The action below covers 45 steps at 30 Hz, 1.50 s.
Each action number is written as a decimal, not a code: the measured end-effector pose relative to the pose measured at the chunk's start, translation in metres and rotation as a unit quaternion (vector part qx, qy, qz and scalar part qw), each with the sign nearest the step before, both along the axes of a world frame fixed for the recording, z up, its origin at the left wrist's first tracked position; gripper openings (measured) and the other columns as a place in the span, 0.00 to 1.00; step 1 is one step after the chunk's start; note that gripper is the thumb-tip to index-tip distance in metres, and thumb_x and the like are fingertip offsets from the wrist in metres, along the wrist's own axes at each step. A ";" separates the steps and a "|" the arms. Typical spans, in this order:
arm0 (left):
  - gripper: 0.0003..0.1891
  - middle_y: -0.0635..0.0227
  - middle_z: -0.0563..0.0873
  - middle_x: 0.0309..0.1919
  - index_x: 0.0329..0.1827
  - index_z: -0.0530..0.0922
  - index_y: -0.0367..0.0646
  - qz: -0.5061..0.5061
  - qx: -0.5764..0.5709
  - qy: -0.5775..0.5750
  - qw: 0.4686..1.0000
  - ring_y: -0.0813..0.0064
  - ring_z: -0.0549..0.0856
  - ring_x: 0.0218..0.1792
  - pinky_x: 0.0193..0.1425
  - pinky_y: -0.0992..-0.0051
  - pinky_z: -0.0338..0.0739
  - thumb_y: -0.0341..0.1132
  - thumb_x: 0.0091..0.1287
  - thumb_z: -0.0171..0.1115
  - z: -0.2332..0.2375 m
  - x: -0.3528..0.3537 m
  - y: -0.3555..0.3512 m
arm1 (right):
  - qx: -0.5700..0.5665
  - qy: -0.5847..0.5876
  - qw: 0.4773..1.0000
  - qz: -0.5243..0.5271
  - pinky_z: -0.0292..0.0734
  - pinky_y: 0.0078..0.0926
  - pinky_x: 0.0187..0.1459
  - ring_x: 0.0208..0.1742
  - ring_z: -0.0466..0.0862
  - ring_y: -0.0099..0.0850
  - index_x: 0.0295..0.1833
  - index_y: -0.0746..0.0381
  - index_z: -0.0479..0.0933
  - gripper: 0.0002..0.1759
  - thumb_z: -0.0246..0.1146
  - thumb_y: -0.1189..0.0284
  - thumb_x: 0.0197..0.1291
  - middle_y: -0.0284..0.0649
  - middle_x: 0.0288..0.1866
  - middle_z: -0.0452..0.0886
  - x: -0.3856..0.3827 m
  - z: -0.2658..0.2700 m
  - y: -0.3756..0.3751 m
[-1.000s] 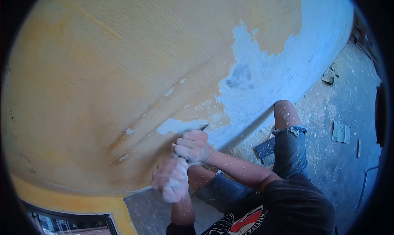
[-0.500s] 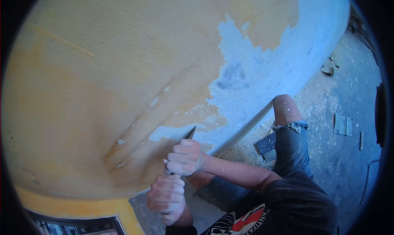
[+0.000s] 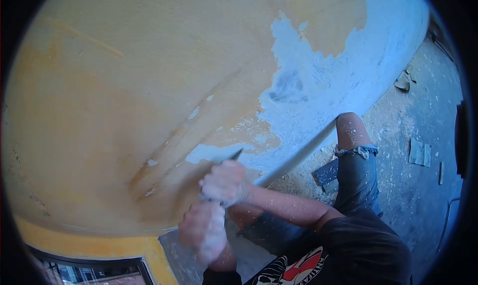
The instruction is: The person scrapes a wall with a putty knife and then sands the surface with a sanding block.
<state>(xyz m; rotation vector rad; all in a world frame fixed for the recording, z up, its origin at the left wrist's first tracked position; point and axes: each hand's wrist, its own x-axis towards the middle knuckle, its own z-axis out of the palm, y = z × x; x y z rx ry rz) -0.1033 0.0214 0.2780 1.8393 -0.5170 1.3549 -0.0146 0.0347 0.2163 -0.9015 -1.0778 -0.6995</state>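
Both my hands are wrapped round one scraper (image 3: 238, 154), whose dark, narrow-looking blade juts out beyond my upper fist. My right hand (image 3: 222, 181) grips it nearer the blade, while my left hand (image 3: 202, 231) is closed just below, towards the handle's end. The handle is mostly hidden by my fingers, and both hands are blurred. The blade tip lies at a pale bare patch (image 3: 211, 152) on a large curved yellow panel (image 3: 124, 111). Dust covers my hands and forearm.
A broad whitish area (image 3: 328, 91) with ragged paint edges spreads along the panel's right side. Flakes litter the grey floor (image 3: 393, 185). A dark block (image 3: 326, 173) lies by my knee, a creased sheet (image 3: 419, 152) farther right. A dark-framed window (image 3: 89, 272) sits at lower left.
The view has shifted slightly, so the panel sits a little farther right. My hands and the scraper have moved a little and now blur, with both fists still on the handle.
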 end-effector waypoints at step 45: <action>0.32 0.70 0.66 0.06 0.08 0.59 0.41 0.030 -0.084 0.033 0.995 0.73 0.67 0.07 0.16 0.72 0.68 0.48 0.71 0.50 -0.014 -0.016 0.014 | -0.010 -0.021 1.000 -0.002 0.56 0.24 0.21 0.19 0.67 0.22 0.23 0.53 0.70 0.11 0.67 0.69 0.42 0.25 0.19 0.65 -0.005 -0.014 0.013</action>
